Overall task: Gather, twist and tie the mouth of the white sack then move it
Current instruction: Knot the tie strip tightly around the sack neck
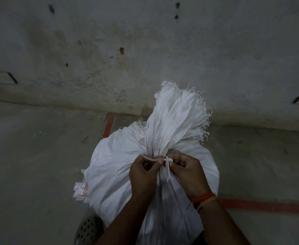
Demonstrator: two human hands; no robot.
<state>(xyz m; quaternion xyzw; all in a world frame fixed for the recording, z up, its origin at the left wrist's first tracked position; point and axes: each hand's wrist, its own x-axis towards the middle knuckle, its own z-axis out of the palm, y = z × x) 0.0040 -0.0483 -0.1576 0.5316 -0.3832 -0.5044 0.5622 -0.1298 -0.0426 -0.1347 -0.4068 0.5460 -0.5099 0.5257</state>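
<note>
A full white woven sack [113, 167] stands on the concrete floor in front of me. Its mouth [177, 114] is gathered into a bunch that fans upward with frayed edges. A pale flat tie strip [151, 157] wraps the neck of the bunch. My left hand [143, 174] pinches one end of the strip on the left of the neck. My right hand [189, 172] pinches the other end on the right, with a loose tail hanging down between my hands. An orange thread band sits on my right wrist.
A stained concrete wall [145, 50] rises just behind the sack. Red painted lines [269, 206] run across the floor to the right and behind the sack. A perforated round object [88, 228] lies at the lower left, and shiny foil wrappers [80, 190] lie beside the sack.
</note>
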